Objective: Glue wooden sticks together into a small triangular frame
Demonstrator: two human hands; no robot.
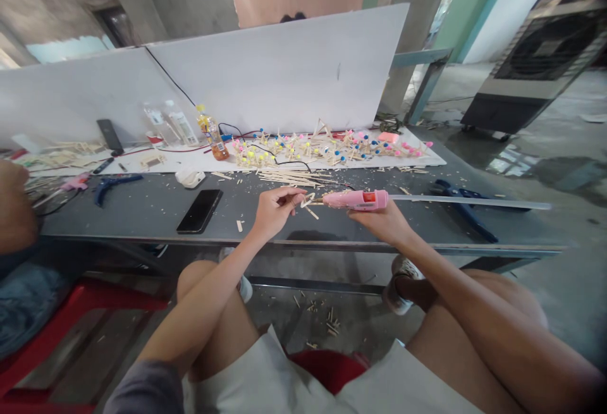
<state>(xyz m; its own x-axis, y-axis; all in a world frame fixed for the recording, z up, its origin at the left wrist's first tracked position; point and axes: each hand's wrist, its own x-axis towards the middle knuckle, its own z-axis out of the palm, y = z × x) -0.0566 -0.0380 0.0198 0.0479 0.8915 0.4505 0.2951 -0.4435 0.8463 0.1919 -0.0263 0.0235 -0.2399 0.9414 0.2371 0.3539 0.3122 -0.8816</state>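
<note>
My left hand (276, 213) pinches a small piece of joined wooden craft sticks (308, 201) between its fingertips. My right hand (385, 222) grips a pink hot glue gun (355, 200), whose nozzle points at that piece and nearly meets it. A long translucent glue stick (469, 200) runs out of the gun's back to the right. Both hands hover just above the dark grey table (118, 215). Loose sticks (289, 177) lie in a heap beyond them.
A white board (190, 161) along the far side carries several stick figures with pink, yellow and blue balls, plus bottles. A black phone (200, 211) and blue tools lie on the table. A person sits at far left. A white partition stands behind.
</note>
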